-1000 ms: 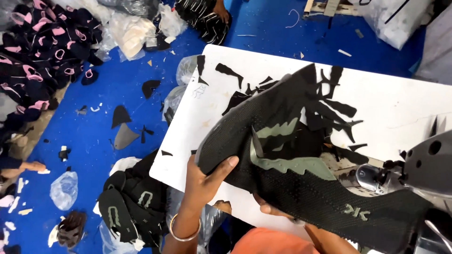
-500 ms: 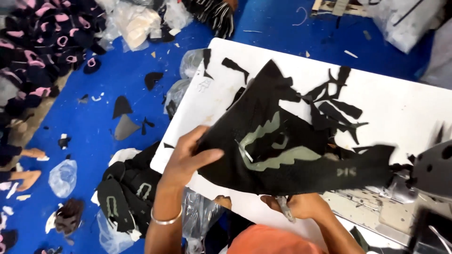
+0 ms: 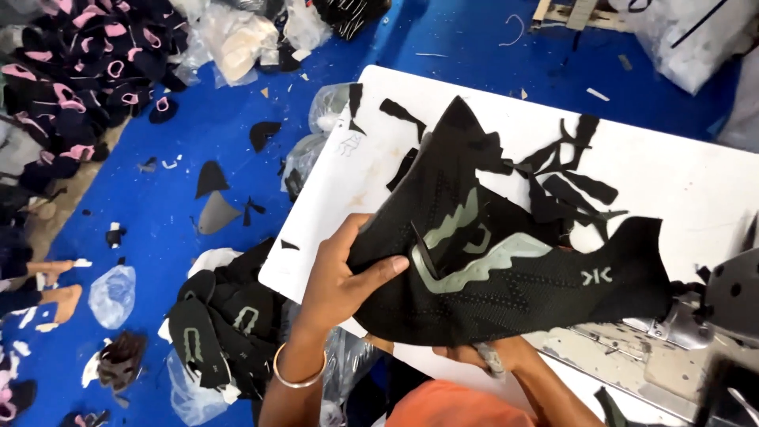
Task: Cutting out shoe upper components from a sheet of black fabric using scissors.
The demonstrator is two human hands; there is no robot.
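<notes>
A black knitted shoe upper [image 3: 506,261] with grey-green overlay shapes is held up over the near edge of a white table [image 3: 696,182]. My left hand [image 3: 344,273] grips its left edge, thumb on top, with a metal bangle on the wrist. My right hand [image 3: 494,356] holds the upper from beneath at its lower edge; only the fingers show. The far tip of the upper rests among black fabric offcuts [image 3: 569,170] scattered on the table.
A sewing machine [image 3: 711,312] stands at the right edge. A pile of finished black uppers [image 3: 225,324] lies on the blue floor at lower left. Dark and pink shoe parts [image 3: 71,87] and plastic bags [image 3: 237,35] lie further back. Someone's feet [image 3: 47,285] show at the left.
The upper has been pulled nearer and turned, its right end drawn away from the sewing machine. My left hand has shifted from under the upper to gripping its left edge.
</notes>
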